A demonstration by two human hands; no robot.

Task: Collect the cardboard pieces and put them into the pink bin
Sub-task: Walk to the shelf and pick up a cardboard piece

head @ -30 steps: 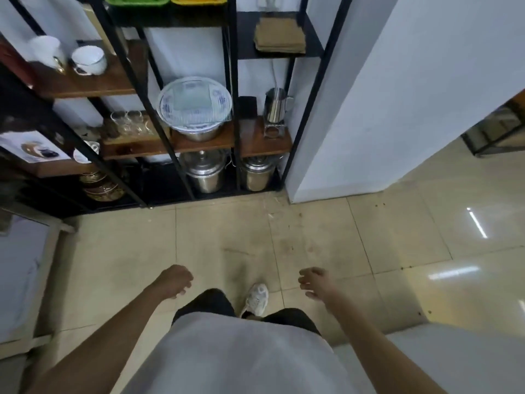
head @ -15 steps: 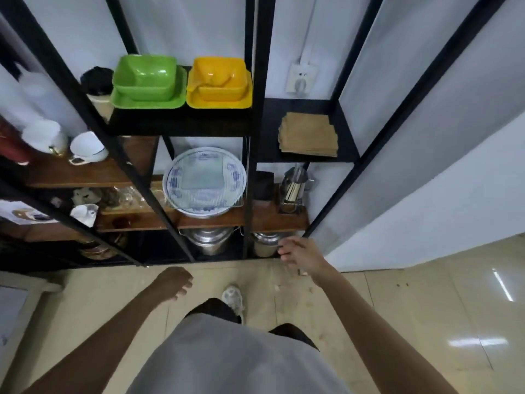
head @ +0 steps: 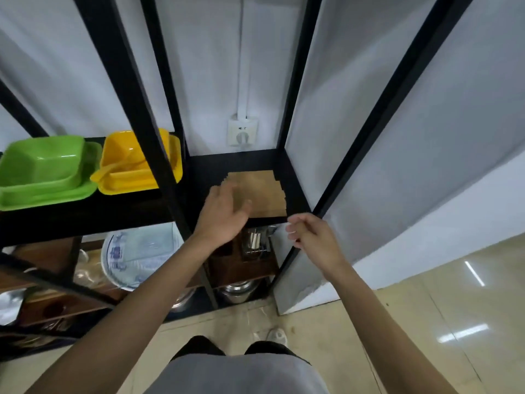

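Note:
A stack of brown cardboard pieces (head: 262,191) lies flat on a black shelf (head: 241,163) of a metal rack. My left hand (head: 224,213) rests palm down over the stack's near left corner, fingers spread and touching the top piece. My right hand (head: 309,233) hovers just below the shelf's front edge at the right, fingers loosely curled, holding nothing. No pink bin is in view.
Black rack posts (head: 298,81) frame the shelf on both sides. A green bowl (head: 45,169) and a yellow bowl (head: 133,163) sit on the shelf to the left. A blue-patterned plate (head: 136,257), a utensil holder (head: 257,243) and steel pots (head: 237,291) are below. A wall socket (head: 243,132) is behind.
I have stepped close to the rack and looked up at the shelf. Both hands rose from waist height; the left one has landed on the cardboard stack, the right one reached the shelf's front edge.

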